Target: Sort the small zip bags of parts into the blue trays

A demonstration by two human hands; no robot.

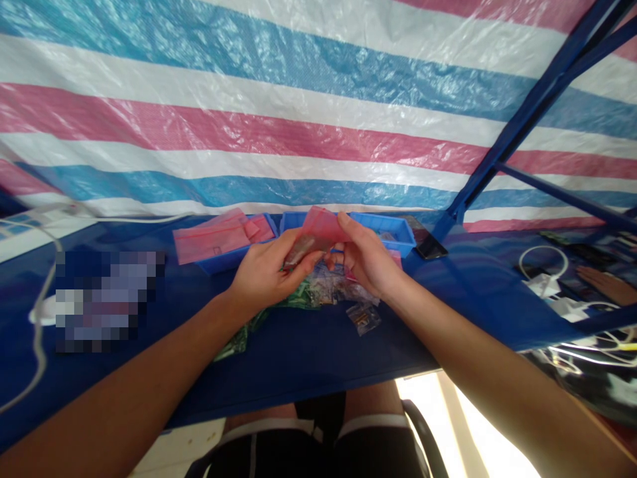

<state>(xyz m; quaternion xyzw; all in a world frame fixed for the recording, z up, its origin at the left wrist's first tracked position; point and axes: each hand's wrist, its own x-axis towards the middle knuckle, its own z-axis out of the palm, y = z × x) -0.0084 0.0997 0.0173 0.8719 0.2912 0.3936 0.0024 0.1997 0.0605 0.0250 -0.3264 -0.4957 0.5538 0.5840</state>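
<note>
At twelve o'clock your left hand (269, 267) and right hand (367, 257) hold a pink bag (321, 224), seemingly mid-handling; whether it's filled, I cannot tell. From it, green packets (235, 344) lie loose at seven o'clock, a clear packet (364, 318) at five, more pink bags (209, 238) at nine.

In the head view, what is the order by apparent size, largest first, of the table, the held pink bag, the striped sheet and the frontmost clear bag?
1. Striped sheet
2. Table
3. Pink bag, partly covered
4. Clear bag
</note>
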